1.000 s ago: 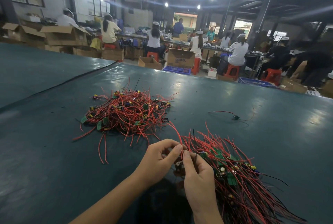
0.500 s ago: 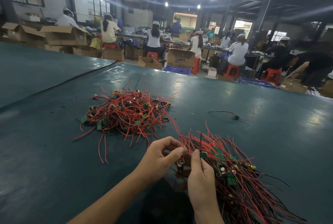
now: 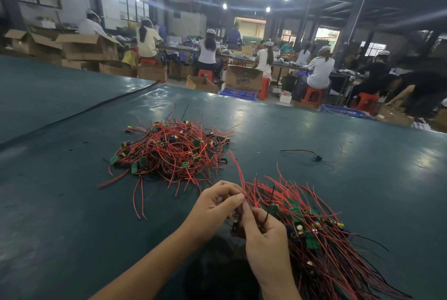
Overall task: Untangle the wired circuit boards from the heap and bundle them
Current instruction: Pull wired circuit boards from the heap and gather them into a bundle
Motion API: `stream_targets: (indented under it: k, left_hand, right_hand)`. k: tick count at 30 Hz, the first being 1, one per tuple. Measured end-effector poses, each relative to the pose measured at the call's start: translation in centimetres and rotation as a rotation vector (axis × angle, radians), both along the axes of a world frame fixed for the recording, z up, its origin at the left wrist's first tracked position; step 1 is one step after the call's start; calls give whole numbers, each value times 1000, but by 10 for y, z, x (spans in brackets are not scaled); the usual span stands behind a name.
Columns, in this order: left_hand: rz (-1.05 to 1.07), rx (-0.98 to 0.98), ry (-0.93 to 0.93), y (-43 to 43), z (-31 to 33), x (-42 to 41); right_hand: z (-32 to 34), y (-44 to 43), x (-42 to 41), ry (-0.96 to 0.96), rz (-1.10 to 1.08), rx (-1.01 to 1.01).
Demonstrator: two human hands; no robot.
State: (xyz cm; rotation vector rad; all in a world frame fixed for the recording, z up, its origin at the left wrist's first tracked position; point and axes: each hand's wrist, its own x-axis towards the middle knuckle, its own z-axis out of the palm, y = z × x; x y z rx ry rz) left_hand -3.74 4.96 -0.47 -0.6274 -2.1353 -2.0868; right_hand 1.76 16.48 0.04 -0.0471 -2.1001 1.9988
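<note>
A tangled heap (image 3: 171, 152) of small green circuit boards with red wires lies on the dark green table, ahead and to the left. A sorted bundle (image 3: 312, 234) of boards with wires fanned out lies at the lower right. My left hand (image 3: 215, 205) pinches a red wire (image 3: 238, 171) that runs up toward the heap. My right hand (image 3: 263, 237) is curled around a small wired board (image 3: 235, 224) and a thin black wire, close against the bundle's left side. Both hands' fingertips meet over the board, which is mostly hidden.
One loose board with red and black wires (image 3: 316, 158) lies alone at the right middle. The table's (image 3: 72, 227) far edge runs along cardboard boxes (image 3: 243, 78) and blue crates (image 3: 343, 110). Several seated people work at benches beyond.
Both hands rose slightly and drew together. The left hand's pinch on the red wire tightened, and the wire from the heap now stands tauter. The heap and bundle stay put.
</note>
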Motion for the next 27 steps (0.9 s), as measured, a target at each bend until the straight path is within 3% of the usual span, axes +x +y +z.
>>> stream_targets:
  k: [12, 27]
  left_hand:
    - [-38, 107, 2, 0, 3, 0]
    - [31, 26, 23, 0, 0, 1]
  right_hand:
    - [6, -2, 3, 24, -9, -33]
    - [-3, -1, 0, -17, -99, -6]
